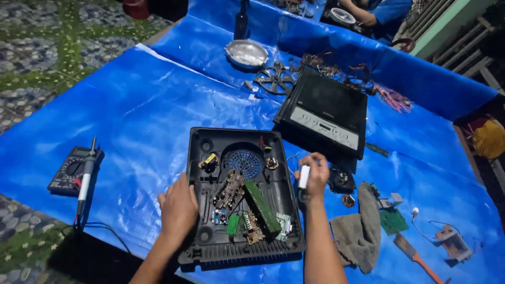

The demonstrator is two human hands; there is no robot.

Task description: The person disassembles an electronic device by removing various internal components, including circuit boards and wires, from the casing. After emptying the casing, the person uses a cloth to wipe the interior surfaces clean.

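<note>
Black casing (200, 247) under flat, open left hand (178, 209); right hand (314, 176) (fingers curled) pinches a small white piece (304, 176).

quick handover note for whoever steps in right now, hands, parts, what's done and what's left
Left hand: flat on the left edge of the open black casing, holding nothing.
Right hand: at the casing's right edge, gripping a small white object.
Parts: green circuit boards lie loose inside the casing; its top panel sits behind it; multimeter far left; grey rag and brush on the right.
Done: casing opened, top off.
Left: boards not refitted, top not back on.
</note>
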